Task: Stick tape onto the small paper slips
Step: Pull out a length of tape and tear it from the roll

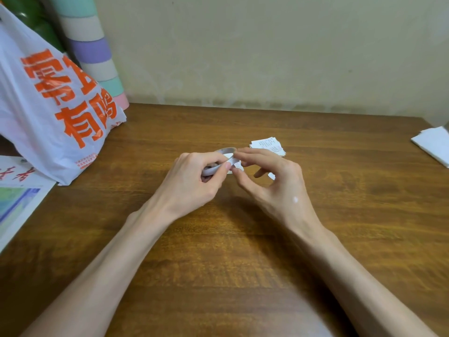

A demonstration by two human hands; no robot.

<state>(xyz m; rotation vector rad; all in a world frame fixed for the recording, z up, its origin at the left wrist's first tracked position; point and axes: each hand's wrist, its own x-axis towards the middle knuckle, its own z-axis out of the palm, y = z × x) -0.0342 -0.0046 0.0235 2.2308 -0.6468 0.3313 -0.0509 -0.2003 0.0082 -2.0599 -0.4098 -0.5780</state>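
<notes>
My left hand [196, 178] grips a white roll of tape [224, 152] above the middle of the wooden table [243, 239]. My right hand [274, 181] pinches the loose end of the tape [233, 159] between thumb and forefinger, right beside the roll. A small printed paper slip [238, 166] lies on the table under the fingertips, mostly hidden. A small stack of printed paper slips [267, 145] sits just behind my right hand. Another bit of white paper [271, 176] shows under my right palm.
A white plastic bag with orange lettering [53, 100] stands at the left, with printed sheets [17, 190] in front of it. A striped pastel roll [94, 49] leans against the wall behind the bag. Folded white paper [435, 144] lies at the right edge.
</notes>
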